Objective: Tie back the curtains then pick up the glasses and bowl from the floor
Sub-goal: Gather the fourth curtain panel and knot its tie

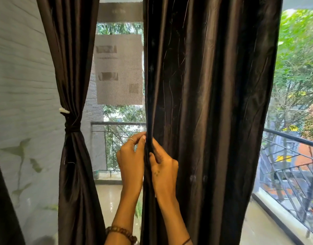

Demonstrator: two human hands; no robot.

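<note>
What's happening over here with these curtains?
A person is tying back dark brown curtains at a balcony window. The left curtain is already gathered and bound with a tie at its middle. The right curtain hangs loose; the left hand and the right hand both grip its inner edge. No glasses or bowl are in view.

Two bare forearms, no sleeves in view. The left hand (131, 160) wears a thin ring (131, 139) on one finger, and a bracelet of round brown wooden beads (121, 233) circles its wrist. The right hand (163, 169) carries a small dark marking (157, 172) on its back, with a thin dark cord band (186, 241) at the wrist.
</note>
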